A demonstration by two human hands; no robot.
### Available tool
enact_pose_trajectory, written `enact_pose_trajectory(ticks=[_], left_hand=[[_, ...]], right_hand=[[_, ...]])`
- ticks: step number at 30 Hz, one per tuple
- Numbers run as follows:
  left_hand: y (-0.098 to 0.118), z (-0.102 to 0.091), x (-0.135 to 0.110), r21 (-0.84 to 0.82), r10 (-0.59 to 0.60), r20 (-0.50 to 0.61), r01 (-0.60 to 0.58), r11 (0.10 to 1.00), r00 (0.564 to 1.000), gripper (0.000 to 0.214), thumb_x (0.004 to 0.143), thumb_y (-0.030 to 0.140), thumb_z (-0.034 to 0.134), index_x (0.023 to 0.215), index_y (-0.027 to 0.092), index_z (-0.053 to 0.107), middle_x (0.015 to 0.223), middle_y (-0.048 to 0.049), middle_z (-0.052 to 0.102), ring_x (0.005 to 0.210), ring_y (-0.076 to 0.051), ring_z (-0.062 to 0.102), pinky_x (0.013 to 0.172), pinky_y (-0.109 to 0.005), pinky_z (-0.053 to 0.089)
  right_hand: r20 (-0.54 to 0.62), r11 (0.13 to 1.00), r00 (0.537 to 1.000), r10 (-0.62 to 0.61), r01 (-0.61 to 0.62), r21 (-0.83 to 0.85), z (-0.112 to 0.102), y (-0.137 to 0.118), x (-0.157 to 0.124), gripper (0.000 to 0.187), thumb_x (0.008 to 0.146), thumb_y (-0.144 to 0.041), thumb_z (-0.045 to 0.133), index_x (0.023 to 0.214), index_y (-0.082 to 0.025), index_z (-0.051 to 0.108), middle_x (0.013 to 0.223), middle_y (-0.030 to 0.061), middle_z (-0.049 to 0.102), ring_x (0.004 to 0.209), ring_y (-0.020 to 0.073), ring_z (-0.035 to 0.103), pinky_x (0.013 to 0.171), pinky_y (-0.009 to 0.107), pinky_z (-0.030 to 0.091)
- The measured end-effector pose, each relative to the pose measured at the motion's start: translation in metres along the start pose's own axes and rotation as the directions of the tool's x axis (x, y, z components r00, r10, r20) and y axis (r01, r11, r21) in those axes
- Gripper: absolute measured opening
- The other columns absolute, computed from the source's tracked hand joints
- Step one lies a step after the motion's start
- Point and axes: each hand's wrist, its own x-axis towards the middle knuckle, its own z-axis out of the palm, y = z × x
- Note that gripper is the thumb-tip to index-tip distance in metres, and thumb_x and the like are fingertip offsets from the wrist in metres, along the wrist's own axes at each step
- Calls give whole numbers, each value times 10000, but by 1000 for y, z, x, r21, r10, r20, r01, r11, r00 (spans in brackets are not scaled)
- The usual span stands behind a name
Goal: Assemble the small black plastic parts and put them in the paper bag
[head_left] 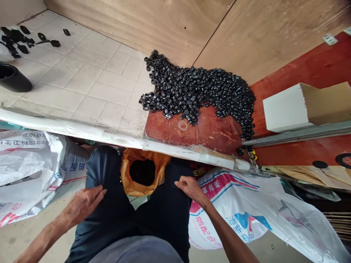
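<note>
My left hand (87,202) is closed at the left thigh, its thumb and fingers pinching the dark trousers (106,171). On the other thigh my right hand (191,188) is curled, thumb and forefinger together on the trouser cloth. The folds of cloth inside the fingers are mostly hidden. Between my knees stands an orange woven sack (126,179) with its mouth wide and dark contents inside. Beyond it, a large heap of small black plastic caps or rings (197,87) lies spread over the table.
A white padded edge (109,135) runs along the table front. White printed sacks stand at left (35,160) and right (233,204). An open carton (285,107) sits behind a metal rail (298,133). A black container (13,78) and loose black pieces (16,38) are at far left.
</note>
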Motion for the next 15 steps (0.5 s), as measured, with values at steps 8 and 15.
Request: enact_pose_trajectory(ticks=[8,15], left_hand=[[55,29,1,2,-83,-147,84,996,986,451,1001,553,512,691,232,445,604,9,574,552,-170,570,596,-300,380],[106,116,75,-133,-156,289,201,970,944,168,993,367,524,937,228,599,1042,-160,727,1059,-337,723,949,-464,501]], right_hand=[[-267,959,924,-273,284,6,16,5,23,346,1003,-477,582,767,-226,551,713,-8,563,641,171,521,670,301,400],[-214,962,938,-272,261,-77,10,23,71,334,993,-492,570,808,-219,622,688,3,612,627,176,561,665,289,403]])
